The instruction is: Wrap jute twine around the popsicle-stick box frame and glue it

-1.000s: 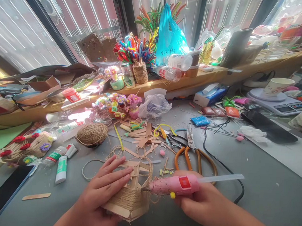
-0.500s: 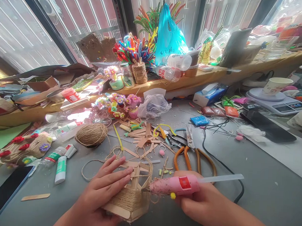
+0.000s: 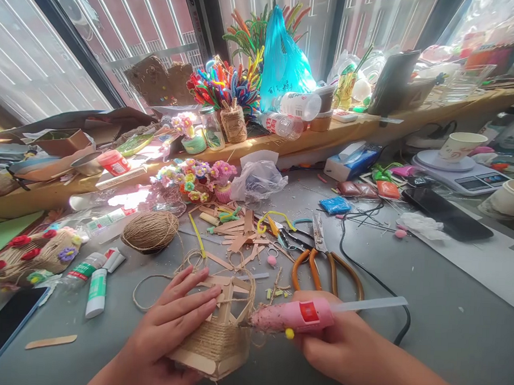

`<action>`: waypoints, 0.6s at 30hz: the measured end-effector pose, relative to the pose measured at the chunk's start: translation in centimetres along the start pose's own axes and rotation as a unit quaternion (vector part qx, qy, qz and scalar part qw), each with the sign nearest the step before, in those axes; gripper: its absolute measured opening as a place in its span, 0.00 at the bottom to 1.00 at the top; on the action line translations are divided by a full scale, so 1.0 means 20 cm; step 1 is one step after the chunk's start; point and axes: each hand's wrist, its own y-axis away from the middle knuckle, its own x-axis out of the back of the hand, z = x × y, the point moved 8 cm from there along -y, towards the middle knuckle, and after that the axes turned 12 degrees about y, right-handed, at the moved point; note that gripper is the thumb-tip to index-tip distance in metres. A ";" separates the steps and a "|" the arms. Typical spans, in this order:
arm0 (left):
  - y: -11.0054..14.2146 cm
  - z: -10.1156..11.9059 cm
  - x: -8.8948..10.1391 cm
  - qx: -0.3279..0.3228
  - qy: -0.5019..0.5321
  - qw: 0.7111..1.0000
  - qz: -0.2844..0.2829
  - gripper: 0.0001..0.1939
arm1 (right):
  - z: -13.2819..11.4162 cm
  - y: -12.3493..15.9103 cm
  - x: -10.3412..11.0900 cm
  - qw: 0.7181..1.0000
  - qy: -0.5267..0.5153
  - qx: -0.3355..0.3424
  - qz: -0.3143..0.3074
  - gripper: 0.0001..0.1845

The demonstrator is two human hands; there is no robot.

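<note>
Hands gluing twine on a stick frame

The left hand (image 3: 172,325) is pressing the frame (image 3: 216,344); the right grip (image 3: 331,337) is closing around a pink glue gun (image 3: 292,316).

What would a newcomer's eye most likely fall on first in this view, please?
Probably the bright blue plastic bag on the ledge by the window, beside a bunch of multicoloured fuzzy stems. Next, perhaps, the pink glue gun in the right hand, low in the centre, its tip at the twine-wrapped stick frame under the left hand.
</note>
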 end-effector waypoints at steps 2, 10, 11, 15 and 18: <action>-0.01 0.00 0.00 -0.001 -0.001 1.000 -0.001 0.41 | 0.01 0.00 0.00 1.000 -0.006 -0.008 -0.003 0.38; 0.00 -0.01 0.00 0.000 -0.007 1.000 0.000 0.42 | 0.11 0.05 0.08 0.994 -0.092 -0.054 0.029 0.30; -0.01 -0.01 -0.01 -0.001 -0.009 1.000 -0.003 0.42 | 0.13 0.07 0.13 0.991 -0.105 -0.061 0.055 0.27; -0.05 0.02 -0.02 -0.012 -0.016 1.000 -0.009 0.43 | 0.38 0.21 0.38 0.954 -0.127 -0.216 0.165 0.23; -0.10 0.06 -0.03 -0.018 -0.024 0.999 -0.012 0.43 | 0.58 0.37 0.56 0.908 -0.086 -0.353 0.210 0.17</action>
